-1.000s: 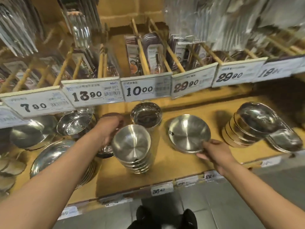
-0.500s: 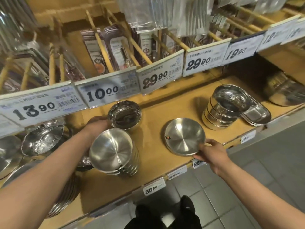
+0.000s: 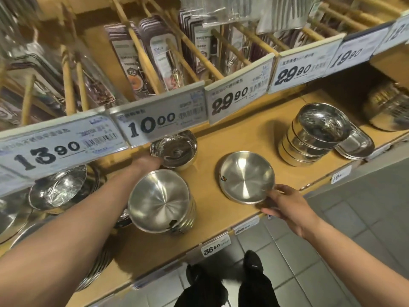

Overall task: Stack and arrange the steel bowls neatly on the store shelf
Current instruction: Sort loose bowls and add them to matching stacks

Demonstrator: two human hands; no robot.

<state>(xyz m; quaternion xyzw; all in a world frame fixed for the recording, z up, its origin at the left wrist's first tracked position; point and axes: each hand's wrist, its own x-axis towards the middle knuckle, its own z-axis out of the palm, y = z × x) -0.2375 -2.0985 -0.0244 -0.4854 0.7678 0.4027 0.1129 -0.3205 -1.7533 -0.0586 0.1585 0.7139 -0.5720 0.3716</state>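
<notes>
The right hand [image 3: 285, 207] pinched the shallow bowl [image 3: 246, 177], mouth up, right of the bowl stack [image 3: 161, 202]. The left hand [image 3: 147, 162] touched the rear bowl [image 3: 174, 150], its fingers hidden. Tags read 13.90 and 10.00.

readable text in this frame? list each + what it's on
"13 90": price tag on upper shelf edge, left.
"10 00": price tag.
"29 90": price tag.
"29 90": price tag.
"19 90": price tag.
"36 90": small tag on lower shelf edge.
"304": hanging package.
Fine print, barcodes, other small tags: too blurred.
</notes>
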